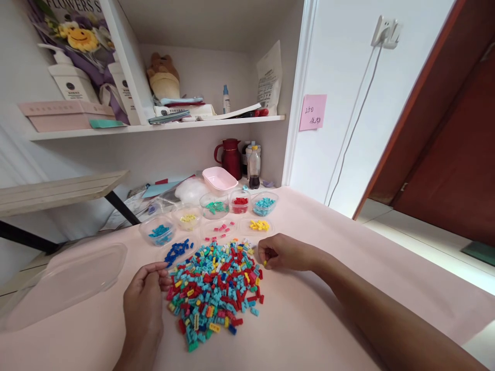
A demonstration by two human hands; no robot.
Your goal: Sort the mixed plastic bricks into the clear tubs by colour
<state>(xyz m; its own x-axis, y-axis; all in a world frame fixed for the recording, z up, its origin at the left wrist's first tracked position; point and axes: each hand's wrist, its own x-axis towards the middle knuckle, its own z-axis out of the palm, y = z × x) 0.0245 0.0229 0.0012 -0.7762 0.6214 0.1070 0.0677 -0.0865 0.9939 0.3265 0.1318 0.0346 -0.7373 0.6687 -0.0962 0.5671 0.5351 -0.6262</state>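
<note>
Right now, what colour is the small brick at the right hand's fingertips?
The brick is yellow; the head view shows it.

1. soft light is brightening the white wall.
2. glare is washing out a strip of floor.
3. the right forearm is softly shading the table.
4. wide-angle distortion is stretching the edges.

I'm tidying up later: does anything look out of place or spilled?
Nothing looks clearly damaged. The papers on the shelf look untidy, lying at differing angles. The mixed blocks lie loose on the table, but in one heap, so they hardly look spilled.
</note>
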